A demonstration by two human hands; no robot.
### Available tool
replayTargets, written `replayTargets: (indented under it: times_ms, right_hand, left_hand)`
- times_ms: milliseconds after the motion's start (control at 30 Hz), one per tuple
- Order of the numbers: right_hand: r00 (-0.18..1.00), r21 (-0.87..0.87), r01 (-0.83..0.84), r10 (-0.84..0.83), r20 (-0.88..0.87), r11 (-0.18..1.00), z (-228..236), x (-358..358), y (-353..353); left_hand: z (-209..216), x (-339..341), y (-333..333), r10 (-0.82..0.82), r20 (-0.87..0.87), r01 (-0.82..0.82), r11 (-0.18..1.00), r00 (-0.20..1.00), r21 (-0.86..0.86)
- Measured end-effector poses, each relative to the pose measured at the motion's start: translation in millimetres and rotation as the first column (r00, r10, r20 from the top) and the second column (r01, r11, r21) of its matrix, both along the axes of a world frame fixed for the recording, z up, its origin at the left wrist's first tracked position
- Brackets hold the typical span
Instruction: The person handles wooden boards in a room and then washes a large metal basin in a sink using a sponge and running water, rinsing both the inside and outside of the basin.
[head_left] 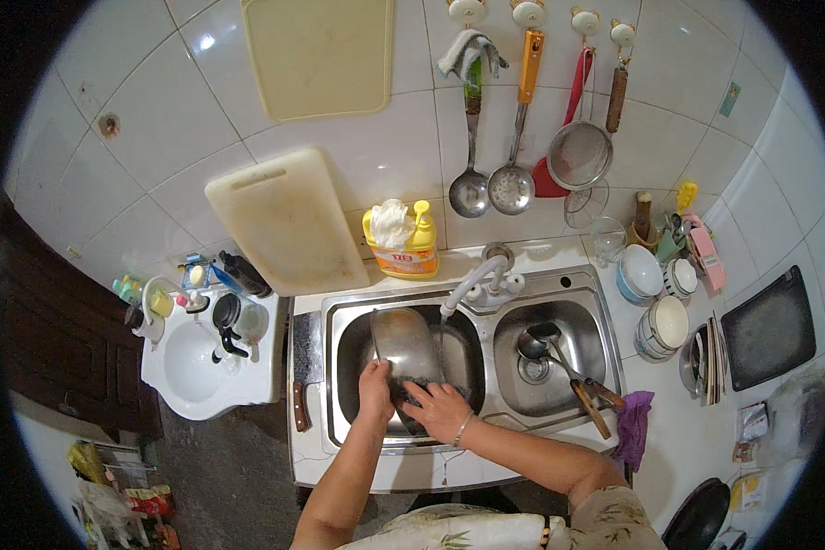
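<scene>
A metal bowl [403, 339] stands tilted on its side in the left basin [467, 367] of a steel double sink. My left hand [374, 392] grips its rim at the near left, fingers closed. Against the bowl's near part, my right hand [440, 411] presses a dark, rough scouring pad [419, 381], mostly hidden under the fingers. From the white faucet [486, 275] a thin stream of water runs down beside the bowl.
In the right basin [513, 394] lie ladles [543, 341] with wooden handles over the edge. A cleaver [301, 403] rests left of the sink, a purple cloth [634, 426] to its right. Behind stand a yellow jug [403, 243] and a cutting board [289, 220]. Stacked bowls [662, 325] sit at right.
</scene>
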State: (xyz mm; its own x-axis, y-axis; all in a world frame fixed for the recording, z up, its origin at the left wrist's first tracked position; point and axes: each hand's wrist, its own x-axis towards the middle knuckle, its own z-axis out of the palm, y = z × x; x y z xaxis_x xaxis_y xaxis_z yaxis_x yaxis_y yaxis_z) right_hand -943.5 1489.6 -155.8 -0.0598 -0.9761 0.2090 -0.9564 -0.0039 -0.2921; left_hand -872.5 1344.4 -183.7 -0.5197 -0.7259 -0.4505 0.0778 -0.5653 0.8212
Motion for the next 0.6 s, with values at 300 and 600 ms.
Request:
replayTargets:
  times_ms: [300, 600]
  right_hand:
    - [0.478, -0.093, 0.486, -0.175, 0.861, 0.869, -50, -85, -33]
    - [0.187, 0.320, 0.385, -0.413, 0.891, 0.865, -125, -109, -72]
  left_hand:
    - [11, 18, -6, 0.085, -0.219, -0.035, 0.974, 0.972, 0.226]
    - [28, 24, 8, 0.235, -0.223, -0.155, 0.933, 0.946, 0.326]
